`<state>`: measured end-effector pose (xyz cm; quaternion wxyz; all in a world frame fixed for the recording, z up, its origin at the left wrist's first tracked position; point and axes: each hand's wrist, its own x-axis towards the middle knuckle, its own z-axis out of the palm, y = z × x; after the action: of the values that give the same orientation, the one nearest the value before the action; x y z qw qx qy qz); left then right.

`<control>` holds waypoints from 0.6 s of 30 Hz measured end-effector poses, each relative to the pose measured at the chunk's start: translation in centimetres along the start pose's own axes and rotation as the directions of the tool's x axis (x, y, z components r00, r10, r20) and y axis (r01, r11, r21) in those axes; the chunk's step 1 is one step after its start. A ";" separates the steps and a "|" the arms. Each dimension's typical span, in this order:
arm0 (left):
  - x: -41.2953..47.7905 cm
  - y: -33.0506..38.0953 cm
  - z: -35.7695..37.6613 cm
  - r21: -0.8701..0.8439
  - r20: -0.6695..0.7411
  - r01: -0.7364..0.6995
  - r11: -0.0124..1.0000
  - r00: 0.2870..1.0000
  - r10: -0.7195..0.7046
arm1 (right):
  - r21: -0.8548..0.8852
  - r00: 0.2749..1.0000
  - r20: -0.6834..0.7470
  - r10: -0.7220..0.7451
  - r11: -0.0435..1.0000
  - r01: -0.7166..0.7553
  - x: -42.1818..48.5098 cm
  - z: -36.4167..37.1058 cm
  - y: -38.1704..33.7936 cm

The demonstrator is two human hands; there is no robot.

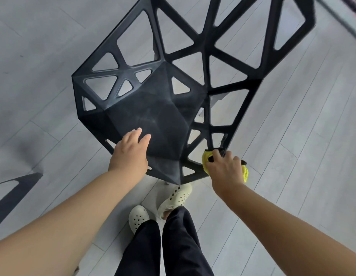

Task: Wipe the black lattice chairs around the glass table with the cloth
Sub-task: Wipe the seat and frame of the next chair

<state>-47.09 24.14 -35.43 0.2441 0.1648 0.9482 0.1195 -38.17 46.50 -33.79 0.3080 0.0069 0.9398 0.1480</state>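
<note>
A black lattice chair (165,92) with triangular cut-outs fills the middle of the head view, seen from above. My left hand (129,154) rests flat on the near edge of its solid seat, fingers apart, holding nothing. My right hand (225,168) is closed on a yellow cloth (245,173) bunched against a lattice bar at the chair's near right corner. Most of the cloth is hidden under that hand.
Pale grey plank floor (292,156) lies all around. My own feet in cream clogs (138,217) and dark trousers stand just below the chair. Part of another black chair (11,198) shows at the left edge. A pale edge, perhaps the table, crosses the top right corner (340,16).
</note>
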 end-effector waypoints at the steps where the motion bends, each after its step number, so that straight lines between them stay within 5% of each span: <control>1: 0.1 0.0 0.0 0.001 -0.006 -0.002 1.000 1.000 0.002 | -0.008 0.999 -0.031 0.017 1.000 -0.017 0.6 -0.6 0.4; 8: 0.7 -0.8 1.7 0.020 -0.009 -0.005 1.000 1.000 0.006 | 0.209 0.979 -0.181 0.098 0.976 -0.059 8.8 -1.7 -0.7; 14: 0.3 -3.4 3.8 0.051 0.016 0.032 0.998 0.999 -0.033 | 0.406 0.999 0.028 0.019 0.914 -0.028 13.9 -0.8 -5.4; 18: -0.3 -3.9 3.9 0.020 0.049 0.075 0.997 0.996 -0.076 | 0.431 0.991 -0.080 -0.104 0.893 0.129 10.6 0.7 -9.4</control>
<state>-45.92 21.04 -39.83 0.2702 0.1339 0.9485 0.0973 -45.58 38.78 -43.11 0.2814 0.0152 0.9558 -0.0842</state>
